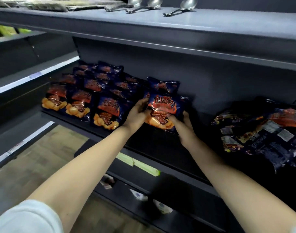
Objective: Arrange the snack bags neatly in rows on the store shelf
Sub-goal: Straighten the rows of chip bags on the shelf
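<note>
The left hand (138, 113) grips the left edge of a bag (164, 108) with its fingers curled round it. The right hand (184, 126) holds the bag's lower right corner. The bag leans slightly back at the front of the shelf (160, 145); whether its base touches the board cannot be told. Just behind the bag stands a second bag (163, 85), which with it begins a fourth row. Left of the bag run three rows (93, 91), each several bags deep, faces outward and overlapping like shingles; the nearest row is just beside the bag. Well right of the bag lies a sack (265, 130), a slack wrapper of jumbled packs. The task appears past its midpoint: three rows are set, a fourth is started, and the sack's contents remain to be shelved. The bags are puffed pillows of glossy film, dark blue with red-orange print and pictured golden snacks, crimped at the top seam; they are probably light and slippery. The shelf is matte dark metal. Above the bag, on a higher board, lie polished spoons (154, 4).
</note>
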Demonstrator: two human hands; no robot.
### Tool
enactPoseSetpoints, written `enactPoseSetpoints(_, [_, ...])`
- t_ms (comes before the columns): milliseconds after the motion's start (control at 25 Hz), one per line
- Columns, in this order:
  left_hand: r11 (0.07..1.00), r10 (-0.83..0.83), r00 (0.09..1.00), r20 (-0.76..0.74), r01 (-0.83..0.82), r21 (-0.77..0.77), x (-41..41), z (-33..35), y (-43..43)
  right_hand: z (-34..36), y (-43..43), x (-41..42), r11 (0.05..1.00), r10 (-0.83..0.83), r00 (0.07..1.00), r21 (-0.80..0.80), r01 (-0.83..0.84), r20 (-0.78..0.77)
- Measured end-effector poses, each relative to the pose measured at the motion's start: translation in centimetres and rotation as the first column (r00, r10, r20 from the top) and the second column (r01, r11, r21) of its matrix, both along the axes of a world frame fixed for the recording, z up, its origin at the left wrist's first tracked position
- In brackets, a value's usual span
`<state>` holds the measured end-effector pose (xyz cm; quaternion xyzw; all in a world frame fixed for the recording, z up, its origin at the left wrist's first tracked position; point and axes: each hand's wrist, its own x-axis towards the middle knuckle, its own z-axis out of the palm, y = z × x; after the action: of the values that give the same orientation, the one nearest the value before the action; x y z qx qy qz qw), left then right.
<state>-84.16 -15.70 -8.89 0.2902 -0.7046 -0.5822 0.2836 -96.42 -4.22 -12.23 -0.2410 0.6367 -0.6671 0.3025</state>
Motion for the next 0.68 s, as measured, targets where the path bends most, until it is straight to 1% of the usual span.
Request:
enactPoseSetpoints(80, [0.999,0.052,0.998,0.022,-0.052,-0.002,1.5,-0.5,-0.2,-0.7,-1.0,0.8,0.997,0.076,0.997,0.015,-0.076,0.007])
enactPoseSetpoints(160, [0.996,0.093,0.995,0.03,-0.094,0.007,2.8,-1.0,-0.3,-1.2,-1.8,1.6,0.994,0.105,0.994,0.03,-0.105,-0.021])
enactPoseSetpoints(240, [0.996,0.092,0.994,0.059,-0.091,-0.013,3.9,-1.1,-0.4,-1.2,-2.2,2.3,0.997,0.078,0.997,0.025,-0.078,-0.016])
enactPoseSetpoints(320, [0.996,0.05,0.989,0.14,-0.04,-0.077,4.4,-1.0,-0.2,-1.1,-2.4,3.0,0.999,0.042,0.999,0.013,-0.042,-0.009])
enactPoseSetpoints(400, [0.991,0.035,0.979,0.202,-0.007,-0.136,4.3,-1.0,0.0,-0.9,-2.8,3.7,1.0,-0.008,0.999,-0.003,0.008,-0.047])
enactPoseSetpoints(520, [0.986,0.038,0.98,0.195,-0.004,-0.168,3.5,-2.2,0.0,-1.2,-3.3,4.0,0.997,-0.067,0.993,0.021,0.07,-0.102])
enactPoseSetpoints(680, [0.981,0.039,0.986,0.162,-0.007,-0.195,2.5,-3.7,-0.5,-2.2,-3.4,3.8,0.995,-0.094,0.989,0.022,0.097,-0.116])
